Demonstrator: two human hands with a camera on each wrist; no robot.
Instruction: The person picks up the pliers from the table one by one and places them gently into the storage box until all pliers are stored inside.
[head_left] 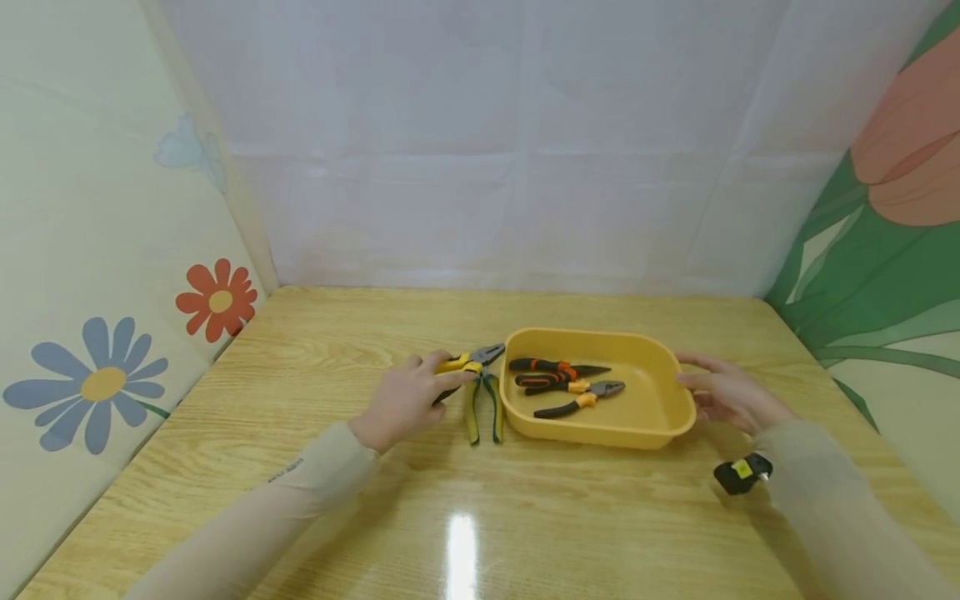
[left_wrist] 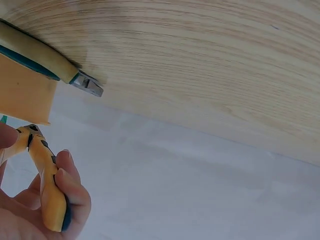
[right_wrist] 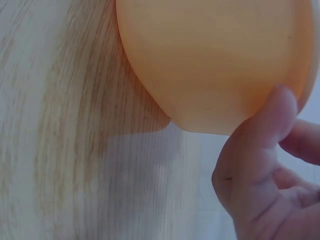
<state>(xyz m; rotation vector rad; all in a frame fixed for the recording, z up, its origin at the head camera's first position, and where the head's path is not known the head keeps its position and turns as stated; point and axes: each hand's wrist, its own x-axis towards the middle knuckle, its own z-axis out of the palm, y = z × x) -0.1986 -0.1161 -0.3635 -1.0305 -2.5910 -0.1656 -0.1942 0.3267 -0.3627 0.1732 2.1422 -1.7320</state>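
Yellow-and-black pliers [head_left: 461, 364] are gripped in the left hand [head_left: 405, 396], thumb and fingers curled round the handles, just left of the tray near the middle of the tabletop [head_left: 600, 508]. Close against them lie the green-and-yellow pliers [head_left: 484, 408], handles toward the near edge, crowding the gap beside the tray's left wall. The yellow tray [head_left: 652, 392] sits right of centre, nearer the far edge, and holds black-and-red pliers [head_left: 551, 367] with a pointed nose and black-and-orange pliers [head_left: 573, 406] with a blunt head; their handles overlap toward its left end. The right hand [head_left: 731, 396] touches the tray's right end, fingers loosely extended, thumb against the outer wall. A small dark mark of print [head_left: 285, 471] on the left sleeve is too small to read; a black device [head_left: 742, 473] with a yellow-green patch sits at the right wrist. A white cloth [head_left: 480, 167] backs the far edge; flower-printed panels flank the left edge, blue flower [head_left: 103, 383] and red flower [head_left: 220, 301], and the right, a pink tulip [head_left: 918, 142].
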